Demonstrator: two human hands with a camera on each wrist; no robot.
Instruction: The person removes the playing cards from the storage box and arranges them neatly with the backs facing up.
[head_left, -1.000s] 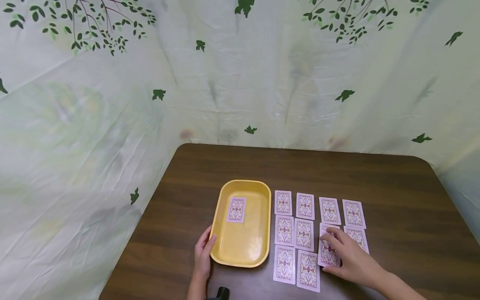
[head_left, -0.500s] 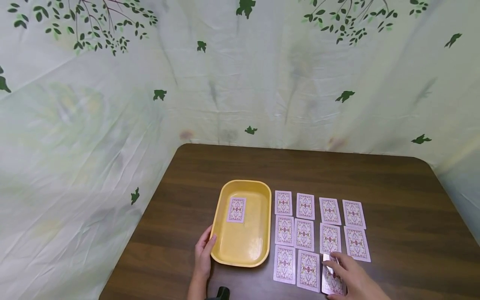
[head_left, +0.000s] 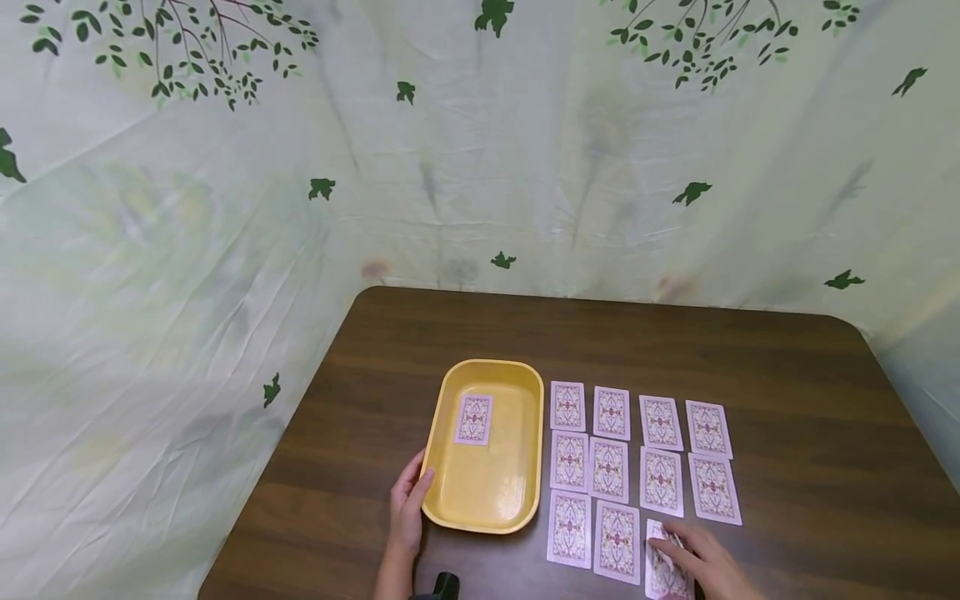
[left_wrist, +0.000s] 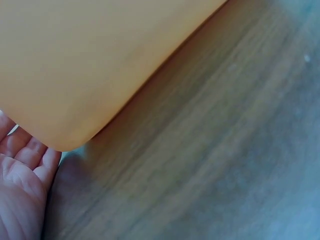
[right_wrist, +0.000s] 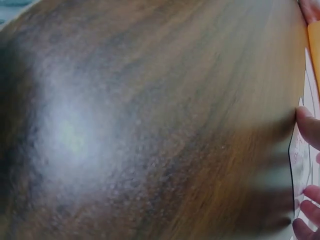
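In the head view, my left hand [head_left: 407, 508] grips the left rim of a yellow tray [head_left: 487, 492], its thumb over the edge. One playing card [head_left: 473, 419] lies back side up inside the tray. My right hand [head_left: 708, 562] is at the front of the card layout. Its curled fingers hold a playing card [head_left: 660, 537] that lies at the near end of the third column. The right thumb is hidden in the head view; in the right wrist view the thumb [right_wrist: 309, 127] and fingertips [right_wrist: 310, 210] are at the card's edge.
Several more cards [head_left: 609, 471] lie back side up in rows to the right of the tray. The brown table [head_left: 450, 321] ends at a leaf-printed cloth [head_left: 525, 167] behind and to the left. A black object [head_left: 446, 586] shows by the left wrist.
My right hand has moved from the third column's middle card toward the near edge, and a playing card now lies there under it. The left hand and tray have stayed put.
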